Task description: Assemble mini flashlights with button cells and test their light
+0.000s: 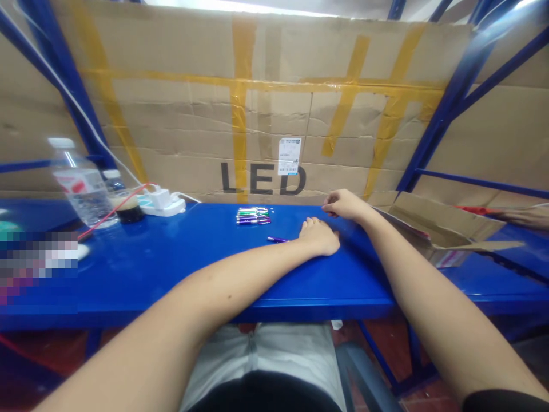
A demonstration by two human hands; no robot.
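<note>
My left hand lies palm down on the blue table, its fingers resting forward on the surface. A purple pen lies just left of it, one end hidden behind my forearm. Slightly farther back and to the right, my right hand is just above the tabletop with its fingers curled together. Whatever those fingers hold, if anything, is too small or hidden to tell. To the left of both hands, a row of several green, purple and silver pens lies side by side. A few tiny pale pieces are next to the row.
An open cardboard box stands on the right of the blue table. On the left are a clear water bottle, a dark drink bottle and a white power strip. A large carton forms the back wall. Another person's hand shows far right.
</note>
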